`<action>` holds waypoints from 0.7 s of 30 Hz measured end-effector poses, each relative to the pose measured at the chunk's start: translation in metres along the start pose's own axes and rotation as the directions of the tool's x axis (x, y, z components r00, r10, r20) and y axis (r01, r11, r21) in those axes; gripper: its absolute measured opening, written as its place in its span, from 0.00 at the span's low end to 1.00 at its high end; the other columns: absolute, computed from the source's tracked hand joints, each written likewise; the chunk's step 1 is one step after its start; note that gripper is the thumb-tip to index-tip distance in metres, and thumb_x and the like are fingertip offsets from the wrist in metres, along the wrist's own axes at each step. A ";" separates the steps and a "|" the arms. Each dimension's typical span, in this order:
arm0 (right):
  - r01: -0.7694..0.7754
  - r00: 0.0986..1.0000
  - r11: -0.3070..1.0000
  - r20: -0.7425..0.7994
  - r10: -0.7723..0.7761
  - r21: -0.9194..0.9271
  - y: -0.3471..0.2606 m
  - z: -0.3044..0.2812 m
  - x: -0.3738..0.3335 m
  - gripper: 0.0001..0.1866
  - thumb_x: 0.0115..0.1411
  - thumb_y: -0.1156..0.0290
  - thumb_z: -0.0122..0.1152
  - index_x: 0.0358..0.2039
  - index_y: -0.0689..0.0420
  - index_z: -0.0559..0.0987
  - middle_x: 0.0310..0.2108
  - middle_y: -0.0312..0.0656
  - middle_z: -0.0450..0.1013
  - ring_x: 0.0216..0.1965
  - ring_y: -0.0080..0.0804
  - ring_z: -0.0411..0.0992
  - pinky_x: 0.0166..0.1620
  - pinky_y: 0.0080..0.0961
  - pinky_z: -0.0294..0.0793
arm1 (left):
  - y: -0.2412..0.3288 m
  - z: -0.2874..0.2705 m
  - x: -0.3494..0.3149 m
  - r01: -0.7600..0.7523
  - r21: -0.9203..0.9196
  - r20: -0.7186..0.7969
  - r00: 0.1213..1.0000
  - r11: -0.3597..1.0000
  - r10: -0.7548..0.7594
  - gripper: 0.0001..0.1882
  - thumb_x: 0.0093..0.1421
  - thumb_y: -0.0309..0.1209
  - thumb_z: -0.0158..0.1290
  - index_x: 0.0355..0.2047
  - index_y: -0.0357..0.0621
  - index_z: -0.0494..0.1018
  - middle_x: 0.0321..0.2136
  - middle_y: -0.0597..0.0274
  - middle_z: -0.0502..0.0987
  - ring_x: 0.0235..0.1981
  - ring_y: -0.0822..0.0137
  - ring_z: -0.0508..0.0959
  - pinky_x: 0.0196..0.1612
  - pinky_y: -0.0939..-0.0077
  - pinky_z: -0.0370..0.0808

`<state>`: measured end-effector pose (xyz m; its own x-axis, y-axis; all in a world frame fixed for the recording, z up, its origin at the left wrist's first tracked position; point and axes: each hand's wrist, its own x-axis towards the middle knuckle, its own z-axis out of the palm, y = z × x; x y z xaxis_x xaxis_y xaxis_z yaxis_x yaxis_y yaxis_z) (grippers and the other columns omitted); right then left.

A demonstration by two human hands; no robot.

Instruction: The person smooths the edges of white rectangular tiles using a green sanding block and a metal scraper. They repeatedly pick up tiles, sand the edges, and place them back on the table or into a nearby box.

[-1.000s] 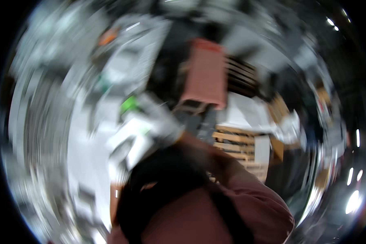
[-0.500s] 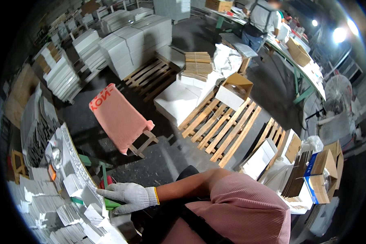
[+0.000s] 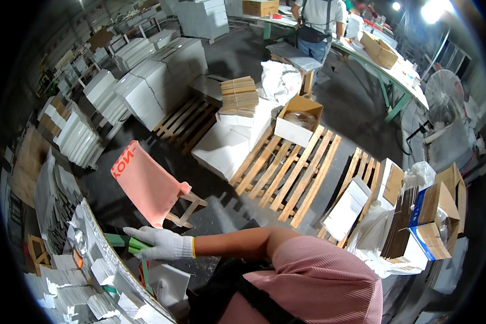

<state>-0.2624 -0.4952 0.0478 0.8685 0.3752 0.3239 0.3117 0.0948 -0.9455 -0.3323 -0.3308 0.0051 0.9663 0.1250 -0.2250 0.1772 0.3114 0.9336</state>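
My right hand (image 3: 164, 244), in a white knit glove with a yellow cuff, reaches left across my body. It grips a small bright green object (image 3: 137, 246) under its fingers; its exact kind is not clear. Lower down, my left hand (image 3: 174, 296), also gloved, is partly hidden by dark straps and is at a flat white board (image 3: 171, 274), with its fingers seemingly on the face. Both hands are beside the curved edge of a worktable (image 3: 105, 243) carrying stacks of white card pieces (image 3: 75, 294).
A stool draped in pink cloth (image 3: 148, 181) stands just ahead. Beyond are wooden pallets (image 3: 294, 178), white stacks (image 3: 162, 81) and an open carton (image 3: 299, 119). More cartons (image 3: 434, 221) sit at right. A person (image 3: 318, 21) stands by a long table (image 3: 362, 62).
My right hand has lifted away from the worktable's edge, carrying the green object up. The white board by my left hand now shows. The view has shifted slightly.
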 end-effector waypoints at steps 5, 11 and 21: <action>0.174 0.981 0.976 0.114 -0.159 -0.132 -0.002 0.029 -0.026 0.45 0.53 0.53 0.62 0.68 0.52 0.56 0.45 0.53 0.67 0.48 0.51 0.68 0.53 0.38 0.68 | -0.001 -0.005 0.011 0.013 0.001 -0.014 1.000 1.000 -0.013 0.22 0.60 0.35 0.55 0.51 0.35 0.70 0.47 0.52 0.74 0.48 0.59 0.75 0.48 0.67 0.75; 0.057 0.996 0.984 0.080 -0.044 -0.168 0.007 0.033 0.030 0.42 0.55 0.54 0.61 0.66 0.57 0.59 0.49 0.53 0.67 0.50 0.51 0.68 0.54 0.37 0.69 | 0.005 -0.030 0.032 0.025 -0.011 -0.017 1.000 1.000 -0.025 0.21 0.60 0.33 0.55 0.52 0.35 0.70 0.47 0.53 0.74 0.48 0.60 0.75 0.48 0.68 0.75; 0.177 0.984 0.941 0.062 -0.166 -0.290 0.047 0.105 0.113 0.44 0.52 0.56 0.62 0.66 0.59 0.58 0.48 0.54 0.67 0.46 0.52 0.69 0.50 0.38 0.71 | 0.033 -0.134 0.075 0.007 -0.023 -0.075 0.997 1.000 -0.009 0.20 0.60 0.30 0.55 0.52 0.36 0.70 0.47 0.53 0.74 0.48 0.61 0.74 0.48 0.69 0.75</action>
<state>-0.1901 -0.3515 0.0365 0.7791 0.4103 0.4740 0.5588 -0.1116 -0.8218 -0.2791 -0.1849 -0.0187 0.9479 0.1931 -0.2534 0.1793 0.3341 0.9253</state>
